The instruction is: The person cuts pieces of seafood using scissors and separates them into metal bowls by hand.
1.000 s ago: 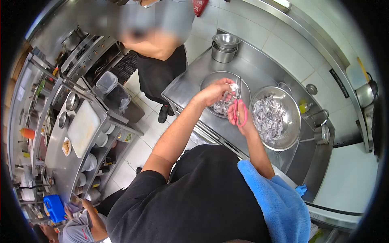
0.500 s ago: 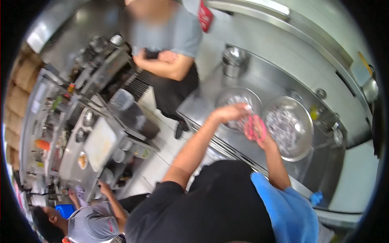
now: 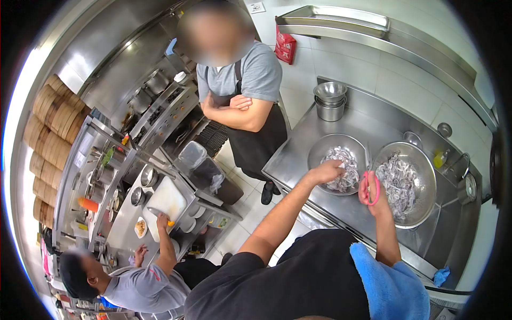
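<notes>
My right hand [image 3: 368, 193] is closed around the looped handles of pink scissors [image 3: 377, 186]. Their blades point away from me, between two metal bowls. The left metal bowl [image 3: 316, 152] holds glistening grey-white pieces [image 3: 349, 176] that look like raw seafood; their exact kind is unclear. Reaching over that bowl, my left hand [image 3: 328, 172] has its fingers pinched together, with something pale and small at the tips. To the right, a larger metal bowl [image 3: 426, 197] contains a bigger heap of similar pieces [image 3: 396, 186].
Stacked metal pots [image 3: 330, 101] stand at the steel counter's [image 3: 290, 154] back left. A tap [image 3: 464, 162] and yellow bottle [image 3: 440, 159] are at right. One person [image 3: 240, 96] stands arms crossed beyond the counter; another [image 3: 144, 285] works at a cutting board [image 3: 162, 200] on the left.
The whole view has shifted and become sharper. My left hand is now apart from the scissors, over the left bowl. The scissors' blades now point away from me.
</notes>
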Demonstrator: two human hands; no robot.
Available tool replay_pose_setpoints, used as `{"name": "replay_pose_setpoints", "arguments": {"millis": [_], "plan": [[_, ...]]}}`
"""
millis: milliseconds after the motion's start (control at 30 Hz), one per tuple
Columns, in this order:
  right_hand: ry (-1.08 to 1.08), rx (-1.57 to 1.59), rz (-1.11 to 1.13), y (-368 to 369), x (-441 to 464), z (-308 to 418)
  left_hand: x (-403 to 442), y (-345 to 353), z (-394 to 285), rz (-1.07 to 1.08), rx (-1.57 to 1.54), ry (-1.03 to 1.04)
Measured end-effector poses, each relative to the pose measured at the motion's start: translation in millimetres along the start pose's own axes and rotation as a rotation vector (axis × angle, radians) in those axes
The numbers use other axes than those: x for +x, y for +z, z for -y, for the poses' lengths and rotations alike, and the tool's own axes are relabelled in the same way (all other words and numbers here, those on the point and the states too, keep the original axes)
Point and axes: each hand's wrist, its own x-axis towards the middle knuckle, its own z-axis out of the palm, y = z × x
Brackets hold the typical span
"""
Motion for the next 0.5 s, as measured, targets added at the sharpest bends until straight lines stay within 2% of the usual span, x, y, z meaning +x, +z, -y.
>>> {"name": "replay_pose_setpoints", "arguments": {"millis": [100,133,233,367,400,500], "plan": [[-0.091,-0.016,-0.084,-7,-3,29,-1,-8,-19,-0.131,0.004,0.004],[-0.112,-0.075,-0.106,-9,-7,39,2,-15,-31,-0.111,0.027,-0.059],[-0.151,-0.096,-0.151,-15,-14,50,8,-18,-49,-0.363,0.001,0.101],[-0.136,-0.112,-0.253,-29,-12,36,32,5,1,-0.342,0.271,0.124],[-0.112,-0.122,-0.288,-34,-12,26,32,9,4,-0.142,0.338,-0.085],[-0.060,-0.162,-0.320,-60,-10,-8,13,34,17,-0.142,0.559,-0.054]]}}
